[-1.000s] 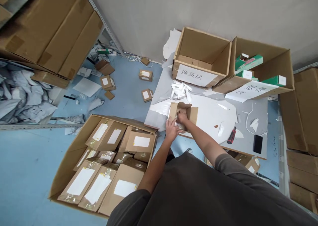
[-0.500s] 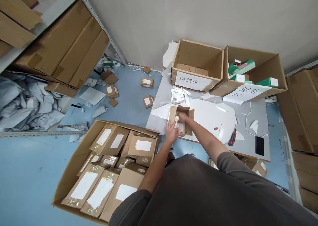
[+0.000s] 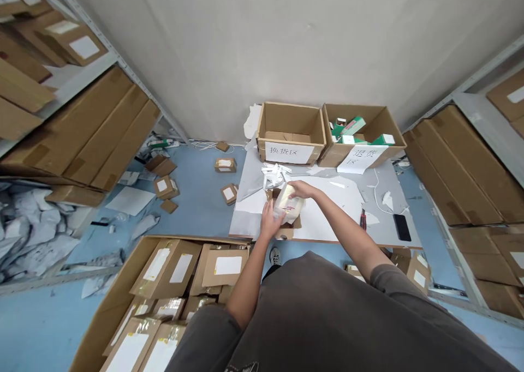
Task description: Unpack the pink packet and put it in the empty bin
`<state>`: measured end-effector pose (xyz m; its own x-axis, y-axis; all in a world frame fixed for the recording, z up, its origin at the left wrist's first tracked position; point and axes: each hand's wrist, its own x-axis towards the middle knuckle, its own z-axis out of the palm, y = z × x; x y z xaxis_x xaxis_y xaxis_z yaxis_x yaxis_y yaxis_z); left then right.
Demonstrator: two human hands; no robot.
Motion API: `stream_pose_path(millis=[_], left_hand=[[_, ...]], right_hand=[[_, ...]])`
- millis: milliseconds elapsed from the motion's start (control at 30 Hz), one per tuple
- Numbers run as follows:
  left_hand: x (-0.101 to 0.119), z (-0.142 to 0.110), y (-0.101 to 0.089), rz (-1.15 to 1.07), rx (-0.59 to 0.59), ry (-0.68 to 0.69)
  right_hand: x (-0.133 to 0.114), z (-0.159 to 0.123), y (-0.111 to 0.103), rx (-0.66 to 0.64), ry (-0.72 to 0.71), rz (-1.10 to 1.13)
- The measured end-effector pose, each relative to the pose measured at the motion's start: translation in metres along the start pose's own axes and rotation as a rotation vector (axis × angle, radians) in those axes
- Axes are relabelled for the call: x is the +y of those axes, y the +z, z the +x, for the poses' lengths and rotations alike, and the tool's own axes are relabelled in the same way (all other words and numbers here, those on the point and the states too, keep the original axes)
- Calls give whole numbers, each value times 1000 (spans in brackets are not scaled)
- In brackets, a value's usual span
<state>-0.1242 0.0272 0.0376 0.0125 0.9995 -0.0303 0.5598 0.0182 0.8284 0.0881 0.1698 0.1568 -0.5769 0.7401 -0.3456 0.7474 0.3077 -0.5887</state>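
Observation:
A small opened cardboard box [image 3: 286,230] lies on the white sheet of the low table [image 3: 380,233]. Both my hands hold a pale plastic-wrapped item [image 3: 289,204] just above that box. My left hand [image 3: 269,222] grips its near end, fingers closed around it. My right hand [image 3: 301,189] holds its far top edge. The item is lifted clear of the box and tilted.
Two open cartons with paper signs stand at the table's far edge, the left one [image 3: 289,135] nearly empty, the right one [image 3: 360,135] holding green boxes. A red cutter [image 3: 363,218] and black phone [image 3: 402,227] lie right. A big carton of labelled parcels [image 3: 172,285] sits on the floor left.
The wrapped item has come up out of the small box, held in both hands. The camera has tilted upward, showing more wall and shelving.

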Motion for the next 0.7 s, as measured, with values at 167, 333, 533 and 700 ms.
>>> stream_pose_path(millis=[167, 333, 533, 700], left_hand=[[69, 50, 3, -268, -206, 86], [127, 65, 48, -561, -402, 131], [178, 59, 129, -744, -468, 40], [188, 48, 181, -746, -415, -91]], right_hand=[[6, -53, -47, 130, 4, 92], [34, -119, -71, 347, 105, 101], [107, -209, -49, 849, 301, 163], [181, -252, 7, 820, 551, 404]])
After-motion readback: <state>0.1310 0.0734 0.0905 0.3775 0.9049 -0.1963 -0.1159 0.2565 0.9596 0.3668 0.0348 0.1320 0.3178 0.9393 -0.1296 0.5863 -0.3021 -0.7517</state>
